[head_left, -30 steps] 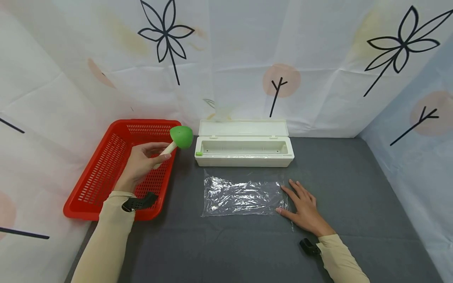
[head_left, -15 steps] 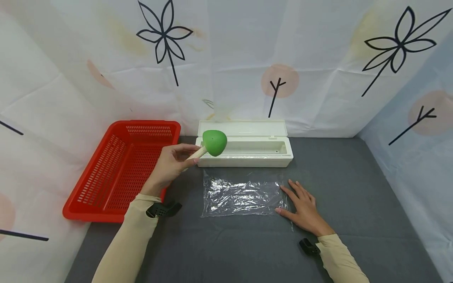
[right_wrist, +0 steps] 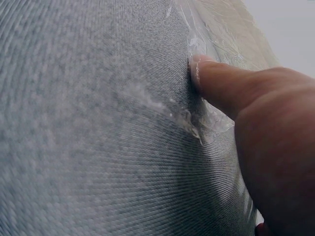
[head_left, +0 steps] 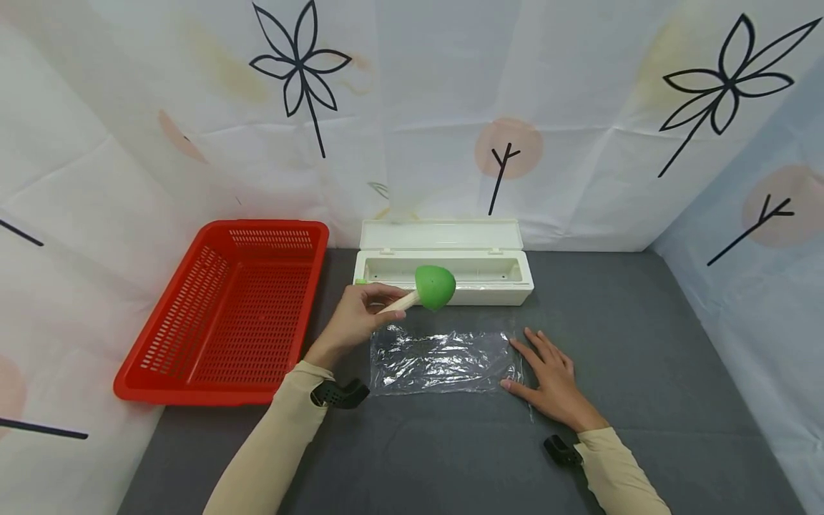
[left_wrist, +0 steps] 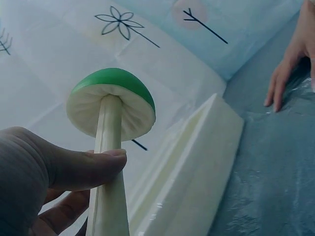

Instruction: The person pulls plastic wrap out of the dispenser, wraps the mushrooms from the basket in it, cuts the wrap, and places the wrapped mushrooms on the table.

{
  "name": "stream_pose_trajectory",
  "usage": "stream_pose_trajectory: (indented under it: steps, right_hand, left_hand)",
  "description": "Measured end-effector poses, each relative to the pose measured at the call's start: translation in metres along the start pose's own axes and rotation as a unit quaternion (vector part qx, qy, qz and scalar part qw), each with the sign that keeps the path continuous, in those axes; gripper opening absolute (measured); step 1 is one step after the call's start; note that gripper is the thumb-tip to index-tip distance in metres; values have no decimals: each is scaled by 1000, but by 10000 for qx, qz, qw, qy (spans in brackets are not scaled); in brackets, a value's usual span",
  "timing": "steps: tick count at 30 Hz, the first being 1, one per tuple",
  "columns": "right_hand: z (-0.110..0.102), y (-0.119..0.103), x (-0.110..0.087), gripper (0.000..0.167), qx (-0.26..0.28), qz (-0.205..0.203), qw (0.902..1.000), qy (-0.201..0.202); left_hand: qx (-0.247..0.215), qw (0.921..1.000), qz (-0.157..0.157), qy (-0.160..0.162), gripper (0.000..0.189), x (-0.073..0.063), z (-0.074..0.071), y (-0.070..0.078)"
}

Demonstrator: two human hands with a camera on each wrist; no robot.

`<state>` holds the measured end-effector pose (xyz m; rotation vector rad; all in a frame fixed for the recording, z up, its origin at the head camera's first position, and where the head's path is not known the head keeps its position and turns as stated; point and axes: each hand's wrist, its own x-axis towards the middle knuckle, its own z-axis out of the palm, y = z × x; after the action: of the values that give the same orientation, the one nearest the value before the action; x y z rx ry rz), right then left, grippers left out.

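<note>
A toy mushroom (head_left: 435, 286) with a green cap and a pale stem is pinched by the stem in my left hand (head_left: 352, 318), held above the left part of a clear plastic sheet (head_left: 444, 361). In the left wrist view the mushroom's cap (left_wrist: 113, 101) points up, and the thumb presses across the stem. Flat and crinkled, the sheet lies on the grey table. My right hand (head_left: 550, 379) rests at its right edge with fingers spread. The right wrist view has the thumb (right_wrist: 221, 81) touching the film's edge.
Behind the sheet stands a long white box (head_left: 479, 295) with its lid (head_left: 444, 234) raised against the patterned backdrop. A red perforated basket (head_left: 219, 307) stands at the left. Grey cloth (head_left: 644, 372) covers the table.
My left hand has carried the mushroom right, from over the red basket past the white box's front to above the sheet. The right hand has stayed in place.
</note>
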<state>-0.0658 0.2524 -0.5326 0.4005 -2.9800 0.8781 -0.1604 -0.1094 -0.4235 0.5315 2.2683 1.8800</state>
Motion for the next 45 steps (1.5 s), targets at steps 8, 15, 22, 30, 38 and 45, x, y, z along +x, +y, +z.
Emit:
stream_pose_trajectory:
  steps: [8,15,22,30,38,45]
  right_hand:
    - [0,-1,-1,80,19,6,10000,-2]
    - [0,-2,-1,79,15,48,10000,-21]
    - [0,-2,0,79,0,85,9999,-63]
    - [1,0,-1,79,-28,21,10000,-26]
    - [0,0,-1,78,-46,22,10000,-51]
    - [-2,-1,0,79,-47,-82,9999,-46]
  left_hand:
    - [361,9987,-172,-303,31,8,26,-29]
    - [950,9945,-226,-371,27,14,45,-51]
    - [1348,9890,-376,-479,24,15,61,-68]
    - [1427,9874,-352,-583,25,18,68,-79]
    - [1650,9850,-340,-382,24,16,70,-82]
    - [2082,9777,-181,-201,29,4,59,-80]
